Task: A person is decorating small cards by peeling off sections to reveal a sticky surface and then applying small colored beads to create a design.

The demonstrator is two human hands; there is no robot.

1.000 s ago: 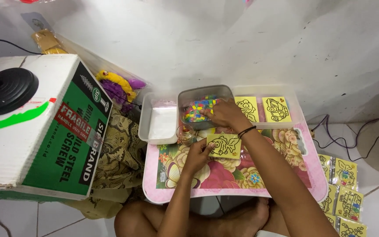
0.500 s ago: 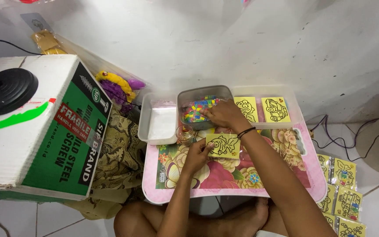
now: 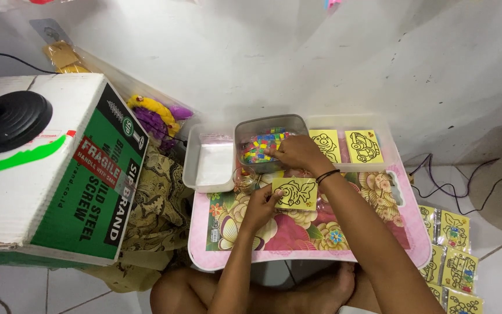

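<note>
The left hand (image 3: 261,204) rests on the floral lap tray (image 3: 405,232), its fingers curled and pinching the left edge of a yellow card (image 3: 294,193) printed with a black line drawing. The card lies flat on the tray, near the middle of its far half, just near of the grey tub.

The right hand (image 3: 296,153) reaches over the near rim of the grey tub (image 3: 268,125), which holds a heap of small multicoloured packets (image 3: 258,148). Its fingers are bent down and drawn together at the packets; whether they actually grip one cannot be told, as the knuckles hide the fingertips. A black band (image 3: 327,176) circles the right wrist.

Left of the grey tub, touching it, stands a clear shallow tub (image 3: 204,174) that appears to hold only a flat clear bag. Right of the grey tub, a clear tray (image 3: 390,142) carries two more yellow cards (image 3: 362,146) side by side. A small glass (image 3: 244,179) stands just near of the grey tub, beside the left hand.

Far left, a green and white cardboard box (image 3: 82,174) bears a black round base (image 3: 8,119). Patterned cloth (image 3: 158,203) lies between the box and the tray. At the near right, bagged yellow cards (image 3: 453,256) lie on the floor.
</note>
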